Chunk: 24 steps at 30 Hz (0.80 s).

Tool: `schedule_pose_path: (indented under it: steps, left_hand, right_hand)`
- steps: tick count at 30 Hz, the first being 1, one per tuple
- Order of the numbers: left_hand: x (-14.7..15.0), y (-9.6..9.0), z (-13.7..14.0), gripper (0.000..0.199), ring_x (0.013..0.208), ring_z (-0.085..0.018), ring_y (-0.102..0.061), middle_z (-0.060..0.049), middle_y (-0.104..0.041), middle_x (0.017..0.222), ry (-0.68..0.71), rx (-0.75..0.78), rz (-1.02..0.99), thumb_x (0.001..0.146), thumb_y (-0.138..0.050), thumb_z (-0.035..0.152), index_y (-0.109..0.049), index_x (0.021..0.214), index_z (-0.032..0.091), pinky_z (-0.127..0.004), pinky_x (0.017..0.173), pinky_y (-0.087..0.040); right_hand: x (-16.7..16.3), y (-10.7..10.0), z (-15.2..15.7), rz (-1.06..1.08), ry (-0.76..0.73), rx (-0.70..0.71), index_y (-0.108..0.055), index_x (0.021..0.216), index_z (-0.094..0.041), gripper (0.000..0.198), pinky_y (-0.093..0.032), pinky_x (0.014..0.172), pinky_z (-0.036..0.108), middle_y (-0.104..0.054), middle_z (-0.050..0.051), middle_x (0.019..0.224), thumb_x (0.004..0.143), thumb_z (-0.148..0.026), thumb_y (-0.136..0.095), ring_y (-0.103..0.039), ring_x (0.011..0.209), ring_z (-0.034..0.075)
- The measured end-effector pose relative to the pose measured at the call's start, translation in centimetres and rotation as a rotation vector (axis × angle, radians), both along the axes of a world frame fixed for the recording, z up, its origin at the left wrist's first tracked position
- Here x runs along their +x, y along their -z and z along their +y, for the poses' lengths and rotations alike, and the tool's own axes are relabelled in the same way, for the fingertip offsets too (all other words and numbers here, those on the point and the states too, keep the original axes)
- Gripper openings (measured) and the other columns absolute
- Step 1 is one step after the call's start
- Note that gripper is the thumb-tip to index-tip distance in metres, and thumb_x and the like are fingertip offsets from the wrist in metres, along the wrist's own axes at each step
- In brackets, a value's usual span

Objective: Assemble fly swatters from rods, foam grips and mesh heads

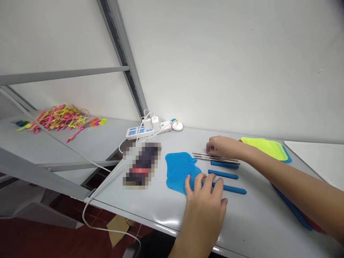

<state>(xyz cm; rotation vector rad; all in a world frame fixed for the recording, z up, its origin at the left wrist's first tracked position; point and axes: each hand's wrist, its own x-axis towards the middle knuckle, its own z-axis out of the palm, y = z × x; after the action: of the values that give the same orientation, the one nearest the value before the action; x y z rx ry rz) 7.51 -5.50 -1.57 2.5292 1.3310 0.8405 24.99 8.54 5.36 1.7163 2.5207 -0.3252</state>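
Several blue mesh fly swatter heads (178,170) lie overlapped on the grey table. My left hand (205,195) rests with fingers spread at their near right edge, its fingertips over the mesh and the end of a blue handle tube (232,189). Another blue tube (224,174) lies parallel just behind it, with more blue tubes (225,164) farther back. Thin metal rods (205,157) lie side by side beyond the tubes. Over these rods my right hand (223,146) is curled, thumb and fingers together; whatever the fingertips pinch is hidden.
A yellow mesh swatter head (264,148) tops a stack at the right, beside a white board (317,157). At the left are a blurred-out object (142,168), a power strip (149,130) with cables and a metal frame (126,53). Colourful strips (61,118) lie on a farther surface.
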Motion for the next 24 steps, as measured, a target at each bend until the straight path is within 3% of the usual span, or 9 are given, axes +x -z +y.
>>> schedule_pose_path:
  steps: [6,9,12,13,16,20,24]
  left_hand:
    - [0.7,1.7,0.6,0.019,0.093,-0.026,-0.06,-0.001,-0.071,0.094,0.005,0.064,-0.068,0.087,-0.064,0.014,-0.064,0.102,0.027,-0.067,0.102,-0.026]
    - [0.0,0.8,0.3,0.027,0.089,-0.025,-0.06,-0.001,-0.071,0.091,0.073,-0.012,-0.122,0.086,-0.063,0.012,-0.064,0.107,0.028,-0.064,0.099,-0.028]
    - [-1.1,-0.9,-0.3,0.035,0.092,-0.023,-0.061,-0.001,-0.07,0.099,0.203,-0.129,-0.306,0.088,-0.065,0.017,-0.059,0.12,0.029,-0.052,0.097,-0.036]
    - [-1.3,-1.4,-0.6,0.037,0.092,-0.022,-0.061,-0.002,-0.07,0.099,0.222,-0.15,-0.411,0.088,-0.065,0.018,-0.058,0.123,0.029,-0.046,0.094,-0.04]
    - [-1.5,-2.2,-1.4,0.032,0.088,-0.017,-0.061,-0.001,-0.068,0.096,0.165,-0.186,-0.75,0.088,-0.066,0.019,-0.063,0.118,0.028,-0.031,0.083,-0.046]
    - [-0.9,-2.2,-2.4,0.014,0.093,-0.017,-0.063,-0.003,-0.068,0.098,0.07,-0.28,-0.976,0.091,-0.061,0.023,-0.071,0.101,0.026,-0.027,0.083,-0.047]
    - [-0.5,-1.9,-3.2,0.017,0.093,-0.019,-0.066,-0.005,-0.072,0.097,0.036,-0.442,-1.007,0.093,-0.058,0.03,-0.07,0.104,0.023,-0.027,0.083,-0.049]
  right_hand:
    - [-0.2,0.2,0.3,-0.03,0.013,0.039,-0.068,0.08,-0.02,0.01,-0.038,0.057,0.029,-0.071,0.008,0.087,0.079,-0.021,-0.058,-0.063,0.071,0.02]
    - [0.2,-1.4,-0.6,-0.046,0.091,0.143,-0.064,0.083,-0.017,0.008,-0.035,0.055,0.03,-0.069,0.01,0.08,0.078,-0.017,-0.058,-0.061,0.067,0.022]
    - [0.7,-4.3,-2.9,0.005,0.195,0.299,-0.058,0.091,-0.018,0.009,-0.038,0.056,0.031,-0.067,0.007,0.077,0.083,-0.019,-0.054,-0.061,0.066,0.021]
    - [0.9,-5.3,-3.9,0.08,0.225,0.372,-0.056,0.092,-0.02,0.008,-0.041,0.058,0.031,-0.067,0.006,0.079,0.085,-0.021,-0.054,-0.061,0.068,0.021]
    - [0.8,-7.8,-7.8,0.565,0.29,0.569,-0.056,0.093,-0.023,0.006,-0.05,0.062,0.031,-0.067,0.002,0.085,0.088,-0.024,-0.057,-0.064,0.072,0.019]
    - [-0.7,-8.3,-12.9,1.104,0.254,0.483,-0.06,0.095,-0.026,0.005,-0.059,0.067,0.031,-0.067,0.001,0.089,0.092,-0.029,-0.06,-0.068,0.08,0.018]
    - [-2.3,-6.8,-15.8,1.186,0.261,0.45,-0.062,0.099,-0.028,0.006,-0.059,0.069,0.024,-0.068,-0.001,0.089,0.093,-0.026,-0.06,-0.068,0.08,0.014]
